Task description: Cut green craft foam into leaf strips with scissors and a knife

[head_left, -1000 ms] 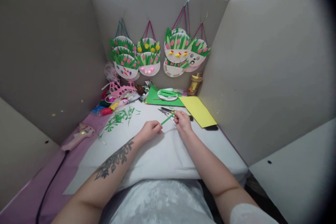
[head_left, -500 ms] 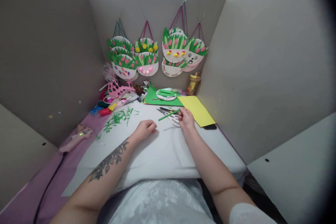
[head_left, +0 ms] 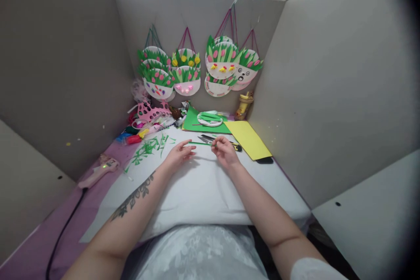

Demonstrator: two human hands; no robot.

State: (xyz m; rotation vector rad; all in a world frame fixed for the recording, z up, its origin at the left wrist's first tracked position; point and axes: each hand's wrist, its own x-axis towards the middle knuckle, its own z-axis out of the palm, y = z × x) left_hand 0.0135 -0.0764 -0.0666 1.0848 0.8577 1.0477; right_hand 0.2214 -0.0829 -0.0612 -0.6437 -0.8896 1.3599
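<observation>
A thin green strip [head_left: 201, 143] spans the gap between my hands, lying nearly level above the white table cover. My right hand [head_left: 223, 151] pinches its right end. Fingers apart, my left hand [head_left: 180, 154] is at the strip's left end; whether it touches the strip is hard to tell. Behind my right hand lie scissors [head_left: 205, 140] and a yellow and black cutter [head_left: 236, 146], both partly hidden. Green scraps [head_left: 147, 151] are scattered left of my left hand. Farther back, a white plate [head_left: 199, 119] holds green strips on green sheets [head_left: 189, 123].
A yellow sheet [head_left: 251, 140] lies at the right. A pink glue gun [head_left: 100, 173] with a black cord sits at the left, near colourful craft supplies [head_left: 139, 133]. A drink cup [head_left: 244, 106] stands at the back. Decorated half-plates [head_left: 187, 85] hang on the grey partition.
My left hand has opened beside the strip. My right hand has moved left with the strip, which has turned from slanted to nearly level. The view has shifted slightly.
</observation>
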